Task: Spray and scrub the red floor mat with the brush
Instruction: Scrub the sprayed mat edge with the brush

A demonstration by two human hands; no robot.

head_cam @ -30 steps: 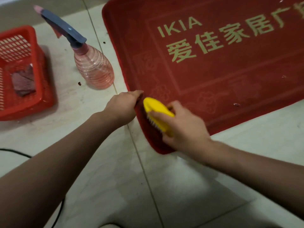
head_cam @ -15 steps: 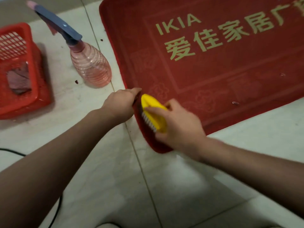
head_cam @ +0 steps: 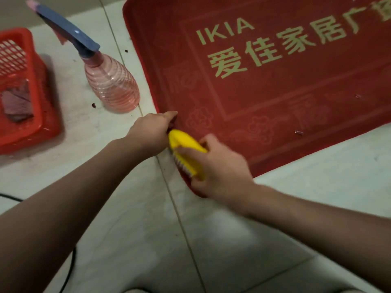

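The right hand (head_cam: 220,168) gripped the yellow brush (head_cam: 187,153), bristles against the red mat's (head_cam: 275,98) near corner. The left hand (head_cam: 152,132) pinched that mat's edge just beside the brush.

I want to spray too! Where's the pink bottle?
Head view, upper left: the spray bottle stands on the floor between the red basket and the red mat, just beyond the left hand.

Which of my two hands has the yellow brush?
The right hand grips the yellow brush; the left hand only pinches the edge of the red mat.
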